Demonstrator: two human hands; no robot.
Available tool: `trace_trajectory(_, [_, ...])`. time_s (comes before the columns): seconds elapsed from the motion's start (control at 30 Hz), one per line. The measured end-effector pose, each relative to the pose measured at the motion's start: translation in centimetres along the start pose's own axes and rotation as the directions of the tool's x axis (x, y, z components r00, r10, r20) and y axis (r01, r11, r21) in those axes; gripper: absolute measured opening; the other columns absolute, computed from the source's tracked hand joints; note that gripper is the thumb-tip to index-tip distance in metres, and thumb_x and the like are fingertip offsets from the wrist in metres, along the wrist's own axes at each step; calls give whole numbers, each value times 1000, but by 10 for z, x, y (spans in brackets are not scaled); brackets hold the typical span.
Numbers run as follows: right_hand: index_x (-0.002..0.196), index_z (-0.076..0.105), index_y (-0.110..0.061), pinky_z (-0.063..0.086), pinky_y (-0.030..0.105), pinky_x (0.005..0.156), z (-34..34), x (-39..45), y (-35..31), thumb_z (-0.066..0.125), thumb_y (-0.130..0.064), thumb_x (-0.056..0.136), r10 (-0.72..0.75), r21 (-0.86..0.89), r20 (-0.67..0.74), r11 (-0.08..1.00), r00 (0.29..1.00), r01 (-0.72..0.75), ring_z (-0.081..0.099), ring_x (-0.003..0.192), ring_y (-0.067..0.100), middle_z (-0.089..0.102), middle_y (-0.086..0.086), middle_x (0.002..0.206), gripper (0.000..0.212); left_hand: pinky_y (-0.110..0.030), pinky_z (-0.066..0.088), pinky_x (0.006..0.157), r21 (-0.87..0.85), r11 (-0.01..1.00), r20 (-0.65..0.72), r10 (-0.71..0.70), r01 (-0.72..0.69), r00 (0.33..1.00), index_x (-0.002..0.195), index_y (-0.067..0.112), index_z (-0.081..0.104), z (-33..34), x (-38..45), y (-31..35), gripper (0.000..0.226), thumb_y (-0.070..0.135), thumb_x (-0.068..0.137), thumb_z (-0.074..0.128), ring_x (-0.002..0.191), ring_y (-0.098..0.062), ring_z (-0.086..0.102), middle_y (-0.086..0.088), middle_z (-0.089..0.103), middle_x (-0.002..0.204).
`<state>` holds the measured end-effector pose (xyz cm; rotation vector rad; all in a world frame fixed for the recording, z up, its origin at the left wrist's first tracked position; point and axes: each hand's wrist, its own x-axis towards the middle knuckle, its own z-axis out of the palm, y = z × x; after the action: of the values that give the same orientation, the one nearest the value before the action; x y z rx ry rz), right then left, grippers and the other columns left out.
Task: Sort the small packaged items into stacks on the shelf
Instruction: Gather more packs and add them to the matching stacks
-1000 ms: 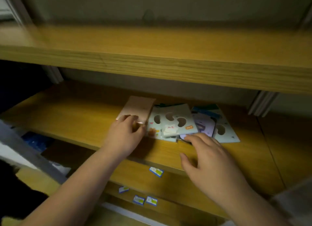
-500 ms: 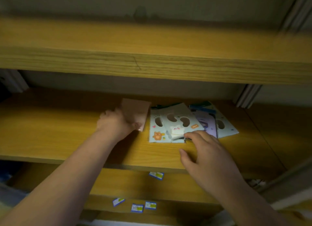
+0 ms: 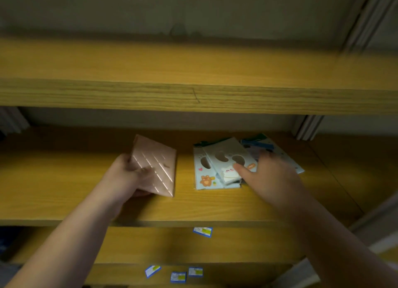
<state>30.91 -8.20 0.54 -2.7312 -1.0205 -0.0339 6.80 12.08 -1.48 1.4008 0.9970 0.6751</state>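
Two hands at work on the middle shelf (image 3: pixel 64 180), centre of the frame. Left hand (image 3: pixel 125 177) grips a pink packet (image 3: pixel 157 169) with shiny diagonal stripes, thumb on its face and fingers curled beneath, tilted up off the board. Right hand (image 3: pixel 273 177) lies over a loose, fanned pile of pale blue packaged items (image 3: pixel 215 169) just right of centre, fingers spread, forefinger touching a small white animal-shaped piece on top.

Risks, as judged: the glossy pink packet could slip from a grip at one corner only; the pile, already askew, could slide further apart under a sideways push, or lose its front cards over the shelf's front edge, which is near.

Writing: none legible. An orange tag on the top blue card and the small blue-bordered labels (image 3: pixel 202 231) on the lower shelf edges are too blurred to read.
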Motion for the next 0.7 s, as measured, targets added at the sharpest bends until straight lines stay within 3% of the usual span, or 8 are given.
trace_trajectory(0.1, [133, 50, -16, 47, 40, 88, 7, 15, -11, 34, -91, 69, -21, -161, 50, 987, 999, 29, 53, 111, 28, 56, 10, 128, 100, -32, 58, 53, -102, 995, 16, 11, -10, 1000, 109, 20, 56, -4, -11, -2, 27, 6, 90, 69, 75, -22, 76, -9, 74, 101])
trace_trajectory(0.23, [92, 57, -34, 36, 26, 57, 4, 23, -15, 53, -91, 54, -24, 38, 102, 999, 994, 20, 50, 77, 10, 63, -6, 97, 69, -29, 56, 52, -171, 984, 33, 45, -39, 998, 111, 17, 58, -8, -24, -5, 24, 11, 90, 69, 76, -21, 76, -5, 78, 94])
trace_trajectory(0.37, [105, 62, -33, 40, 29, 62, -1, 27, -14, 65, -79, 61, -51, 165, 147, 986, 988, 27, 53, 82, 10, 62, -10, 97, 64, -31, 56, 52, -203, 978, 37, 59, -50, 998, 112, 14, 58, -4, -30, -4, 22, 11, 92, 67, 74, -20, 75, -4, 78, 91])
trace_trajectory(0.47, [106, 63, -26, 49, 29, 64, 1, 23, -8, 63, -62, 80, 9, 289, 116, 956, 993, -42, 63, 77, 14, 67, -4, 90, 45, -33, 57, 55, -213, 976, 52, 55, -42, 997, 113, 13, 57, 6, -30, -2, 23, 12, 92, 67, 74, -21, 75, -4, 78, 89])
trace_trajectory(0.53, [106, 63, -22, 47, 25, 55, -1, 15, -3, 60, -49, 90, 34, 471, 111, 878, 993, -83, 67, 65, 15, 67, 1, 81, 31, -34, 58, 57, -219, 975, 62, 57, -42, 996, 112, 13, 57, 15, -31, -2, 22, 12, 92, 66, 74, -21, 75, -4, 78, 87])
trace_trajectory(0.6, [105, 62, -21, 42, 19, 41, -7, 0, 2, 57, -37, 97, 68, 698, 143, 700, 987, -149, 63, 47, 8, 67, 3, 74, 19, -34, 58, 56, -237, 971, 56, 57, -43, 997, 112, 13, 58, 23, -33, -3, 20, 12, 93, 65, 73, -21, 74, -4, 78, 87])
trace_trajectory(0.7, [104, 60, -16, 43, 19, 39, -18, -28, 16, 53, -30, 100, 97, 860, 240, 441, 966, -258, 60, 44, 9, 68, 5, 62, 16, -35, 58, 57, -263, 964, 60, 58, -40, 996, 110, 14, 58, 37, -38, -4, 18, 12, 94, 64, 71, -20, 74, -2, 78, 86])
